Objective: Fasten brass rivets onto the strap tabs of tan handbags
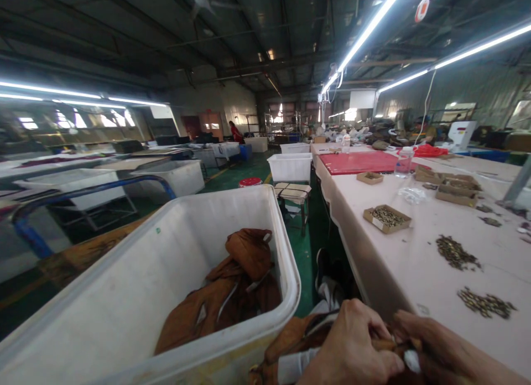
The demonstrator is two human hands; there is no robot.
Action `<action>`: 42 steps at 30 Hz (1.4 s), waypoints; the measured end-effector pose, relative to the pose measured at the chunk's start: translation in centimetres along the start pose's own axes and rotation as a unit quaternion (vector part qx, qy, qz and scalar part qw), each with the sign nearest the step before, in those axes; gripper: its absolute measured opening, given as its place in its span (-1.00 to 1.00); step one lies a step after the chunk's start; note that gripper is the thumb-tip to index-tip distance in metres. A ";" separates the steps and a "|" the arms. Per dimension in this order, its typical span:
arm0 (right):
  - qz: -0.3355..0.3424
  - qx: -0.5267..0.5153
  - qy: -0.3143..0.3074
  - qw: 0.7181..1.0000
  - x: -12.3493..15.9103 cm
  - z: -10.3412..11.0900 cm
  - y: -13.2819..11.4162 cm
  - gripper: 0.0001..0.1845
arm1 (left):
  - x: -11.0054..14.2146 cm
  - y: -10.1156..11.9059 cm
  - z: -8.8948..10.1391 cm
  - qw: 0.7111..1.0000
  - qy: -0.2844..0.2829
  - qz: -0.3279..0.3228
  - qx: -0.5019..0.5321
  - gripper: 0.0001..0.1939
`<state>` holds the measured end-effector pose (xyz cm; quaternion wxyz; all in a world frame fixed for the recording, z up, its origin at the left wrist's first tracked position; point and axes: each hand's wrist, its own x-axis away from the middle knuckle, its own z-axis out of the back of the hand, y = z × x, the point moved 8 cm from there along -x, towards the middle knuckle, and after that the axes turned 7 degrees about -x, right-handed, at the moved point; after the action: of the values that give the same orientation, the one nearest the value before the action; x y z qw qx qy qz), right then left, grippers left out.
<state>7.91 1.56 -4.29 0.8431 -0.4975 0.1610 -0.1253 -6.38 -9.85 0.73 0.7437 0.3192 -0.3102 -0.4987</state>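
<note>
At the lower right, my left hand [352, 343] grips a brown fabric item [286, 341] with a pale lining or label showing; whether it is a garment or a bag I cannot tell. My right hand [443, 346] is closed on the same item, close to the left fingers. A small white patch [412, 360] shows at the right hand's fingertips. More brown fabric items [232, 291] lie heaped in a large white plastic bin [286, 252] just left of my hands. Two piles of small brass-coloured metal pieces [456, 253] lie on the table beyond my right hand.
The long pale-covered table [385, 269] runs along my right. It bears a cardboard box of metal pieces [388, 218], other small boxes [458, 188] and a red sheet [360, 162]. Ahead stand a stool [292, 191] and another white bin [290, 166]. A blue rail [29, 230] is left.
</note>
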 end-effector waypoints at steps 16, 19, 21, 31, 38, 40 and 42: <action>-0.015 -0.175 -0.103 0.979 -1.2 -0.7 -1.9 -0.61 | -2.9 -1.3 -2.1 0.989 -0.083 -0.064 0.101 -0.72; -0.028 -0.213 -0.115 0.970 -1.2 -0.8 -2.0 -0.62 | -2.8 -1.9 -2.7 0.985 -0.102 -0.036 0.137 -0.66; -0.033 -0.217 -0.111 0.969 -1.2 -0.7 -1.9 -0.62 | -2.6 -1.8 -2.7 0.986 -0.099 -0.033 0.132 -0.65; -0.037 -0.179 -0.100 0.978 -1.1 -1.5 -1.9 -0.59 | -2.6 -2.1 -3.0 0.989 -0.097 -0.041 0.105 -0.60; -0.074 -0.224 -0.068 0.969 -1.4 -0.7 1.7 -0.63 | -2.7 -1.4 -2.2 0.990 -0.044 -0.131 0.024 -0.60; -0.087 -0.232 -0.054 0.967 -1.6 -0.2 2.8 -0.63 | -2.6 -1.2 -1.6 0.988 -0.004 -0.157 -0.007 -0.59; -0.089 -0.242 -0.035 0.965 -1.8 0.3 3.3 -0.63 | -2.6 -1.3 -0.8 0.984 0.040 -0.171 -0.029 -0.59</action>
<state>6.59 4.03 -6.79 0.6877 -0.7034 0.1122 -0.1401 -7.28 -7.67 -1.18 0.6683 0.3655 -0.2058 -0.6144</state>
